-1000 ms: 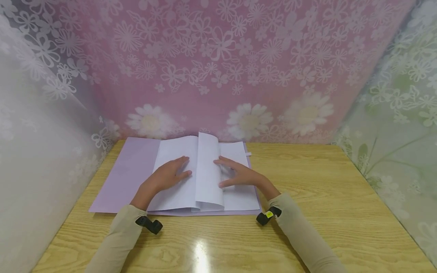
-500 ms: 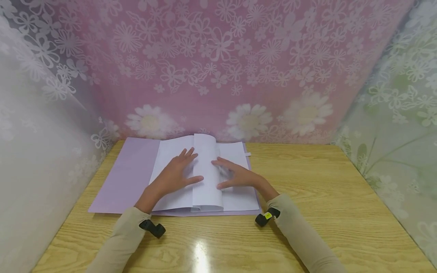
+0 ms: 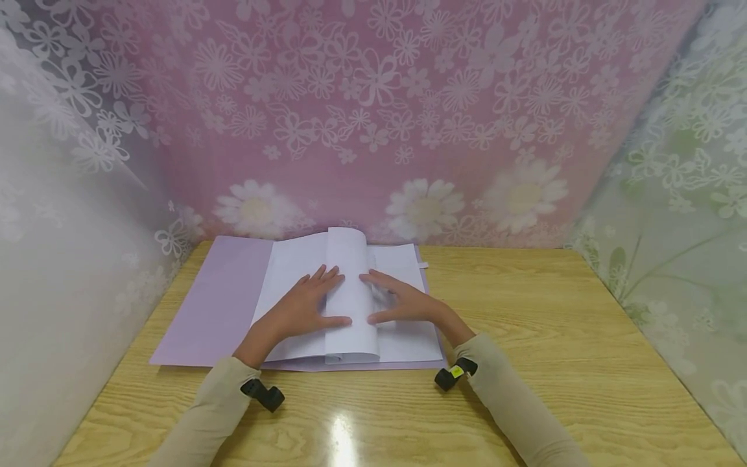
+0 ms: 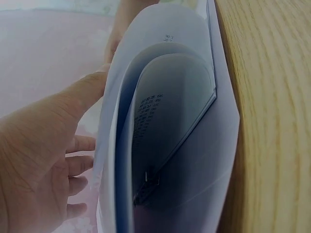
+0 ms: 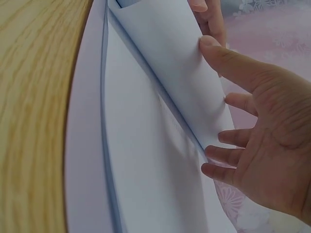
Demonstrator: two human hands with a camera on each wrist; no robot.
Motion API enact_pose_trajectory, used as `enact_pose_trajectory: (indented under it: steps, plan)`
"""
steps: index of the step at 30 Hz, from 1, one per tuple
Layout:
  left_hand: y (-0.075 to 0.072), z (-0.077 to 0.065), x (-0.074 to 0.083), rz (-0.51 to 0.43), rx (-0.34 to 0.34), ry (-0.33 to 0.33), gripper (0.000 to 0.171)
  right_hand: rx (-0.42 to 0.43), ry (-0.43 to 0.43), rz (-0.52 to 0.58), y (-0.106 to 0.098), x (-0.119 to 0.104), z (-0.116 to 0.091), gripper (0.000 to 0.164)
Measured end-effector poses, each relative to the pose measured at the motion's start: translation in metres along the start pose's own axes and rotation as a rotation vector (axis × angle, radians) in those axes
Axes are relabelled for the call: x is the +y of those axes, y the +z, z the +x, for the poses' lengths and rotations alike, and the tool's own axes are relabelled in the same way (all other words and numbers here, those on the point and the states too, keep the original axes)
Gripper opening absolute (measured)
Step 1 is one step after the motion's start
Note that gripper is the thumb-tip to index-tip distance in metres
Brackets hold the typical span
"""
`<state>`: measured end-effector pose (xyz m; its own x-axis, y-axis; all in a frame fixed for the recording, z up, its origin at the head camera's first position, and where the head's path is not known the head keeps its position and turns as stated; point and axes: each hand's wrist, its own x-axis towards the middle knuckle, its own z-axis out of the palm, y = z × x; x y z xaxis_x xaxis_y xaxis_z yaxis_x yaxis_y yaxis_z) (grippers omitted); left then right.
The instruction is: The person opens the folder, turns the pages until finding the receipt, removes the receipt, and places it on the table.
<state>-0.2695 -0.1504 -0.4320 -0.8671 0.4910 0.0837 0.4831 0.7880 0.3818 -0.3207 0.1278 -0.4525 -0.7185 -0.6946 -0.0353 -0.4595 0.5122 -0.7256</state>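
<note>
A loose roll of white sheets (image 3: 349, 298) is held up between the two hands, over the open lilac folder (image 3: 210, 305) on the wooden table (image 3: 525, 363). The left hand (image 3: 300, 310) is spread wide, its thumb and fingertips laid on the roll; the right hand (image 3: 408, 303) is relaxed, thumb apart from fingers, set against the other side. Nothing seems to be gripped by either. For the pages to be turned well, the curve is best guided by light, even pressure, so that no crease is pressed in. Inside the roll, small print (image 4: 149, 109) is seen but cannot be read, and a dark metal part (image 4: 148, 182) is half lost in shadow.
</note>
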Motion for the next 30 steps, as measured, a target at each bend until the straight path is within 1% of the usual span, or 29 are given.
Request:
enact_pose_trajectory:
  steps: [10, 17, 23, 30]
  plan:
    - [-0.0008, -0.0005, -0.0001, -0.023, -0.01, -0.02, 0.096, 0.019, -0.037, 0.056, 0.0014, -0.0043, 0.0008, 0.092]
    - [-0.0025, -0.0009, 0.0024, -0.033, -0.006, -0.018, 0.095, 0.03, -0.086, 0.07, 0.0041, -0.0044, 0.0021, 0.087]
    - [-0.0016, -0.0004, 0.0025, -0.029, -0.008, -0.014, 0.095, 0.04, -0.125, 0.111, 0.0057, -0.0065, 0.003, 0.084]
    - [-0.0021, -0.0018, 0.005, -0.034, -0.018, -0.009, 0.094, 0.039, -0.123, 0.098, 0.005, -0.0071, 0.0036, 0.081]
